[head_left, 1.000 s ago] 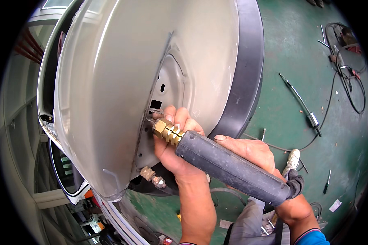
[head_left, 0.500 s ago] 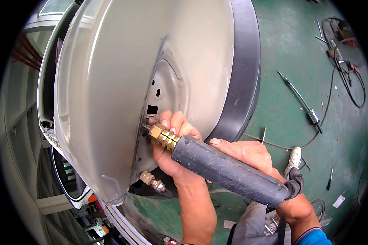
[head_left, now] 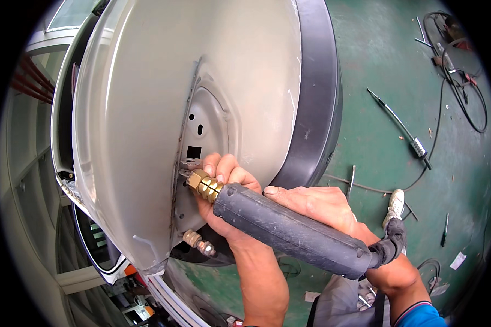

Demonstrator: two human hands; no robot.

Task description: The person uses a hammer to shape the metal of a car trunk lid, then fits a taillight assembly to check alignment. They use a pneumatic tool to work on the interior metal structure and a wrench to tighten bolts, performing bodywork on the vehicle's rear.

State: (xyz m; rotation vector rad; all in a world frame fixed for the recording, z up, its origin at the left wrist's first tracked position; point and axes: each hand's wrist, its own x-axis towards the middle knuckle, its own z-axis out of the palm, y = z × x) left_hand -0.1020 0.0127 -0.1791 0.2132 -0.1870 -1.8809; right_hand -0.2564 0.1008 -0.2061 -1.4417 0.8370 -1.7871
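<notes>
A black-sleeved welding gun [head_left: 289, 231] with a brass threaded nose [head_left: 208, 188] slants across the middle. Its nose points at a small metal ring [head_left: 190, 163] by the seam of a beige car body panel [head_left: 147, 120]. My left hand [head_left: 229, 174] is closed around the gun's front end, fingertips close to the ring; its thumb is hidden, so whether it also pinches the ring cannot be seen. Along the black sleeve my right hand [head_left: 324, 210] grips, thumb on the upper side, other fingers hidden underneath. Below the nose, a copper-coloured threaded fitting [head_left: 198, 242] sticks out from the panel's lower end.
Black trim [head_left: 317, 98] edges the panel on the right. On the green floor lie a slide hammer [head_left: 401, 128], a T-shaped metal tool [head_left: 352, 182], a thin screwdriver-like tool [head_left: 445, 229] and coiled cables [head_left: 469, 103]. A white shoe [head_left: 395, 207] stands near my right arm.
The panel, gun and both hands sit slightly further left in the picture, as the whole view has shifted. My grip on the gun looks the same.
</notes>
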